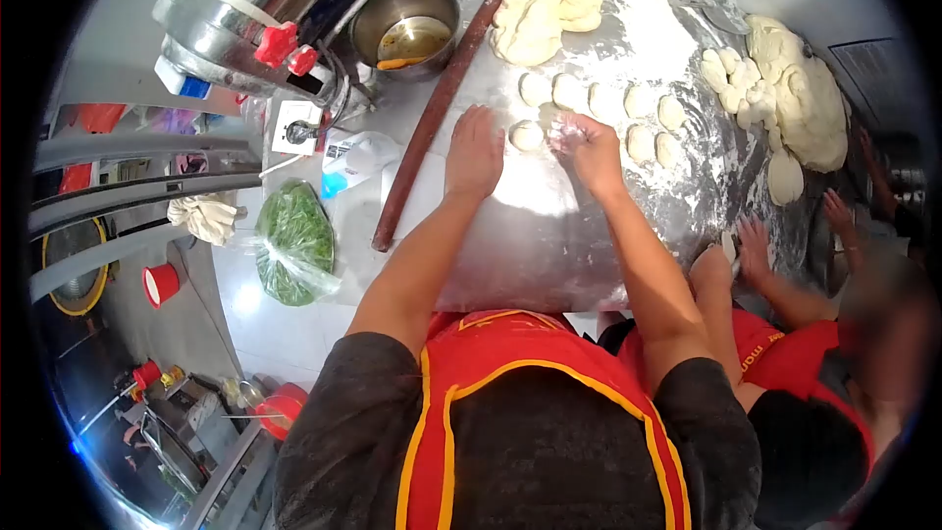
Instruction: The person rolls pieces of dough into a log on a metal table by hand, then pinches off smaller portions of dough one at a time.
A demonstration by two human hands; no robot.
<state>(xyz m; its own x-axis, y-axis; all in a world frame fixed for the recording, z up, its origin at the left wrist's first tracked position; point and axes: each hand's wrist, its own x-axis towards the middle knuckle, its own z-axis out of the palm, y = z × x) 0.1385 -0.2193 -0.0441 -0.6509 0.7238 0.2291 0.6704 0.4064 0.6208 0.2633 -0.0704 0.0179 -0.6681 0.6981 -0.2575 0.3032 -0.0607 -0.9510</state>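
Where the left hand [476,155] lay: beside dough round [527,136], fingers straight
Right hand [587,142]: opposite side, fingers curled, grip unclear

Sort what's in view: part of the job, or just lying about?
Likely the job:
small round pale dough pieces near the right hand
large pale dough lumps
scattered white powder
long reddish-brown rod, untouched

Likely lying about:
clear plastic bag of green leaves
round red bucket
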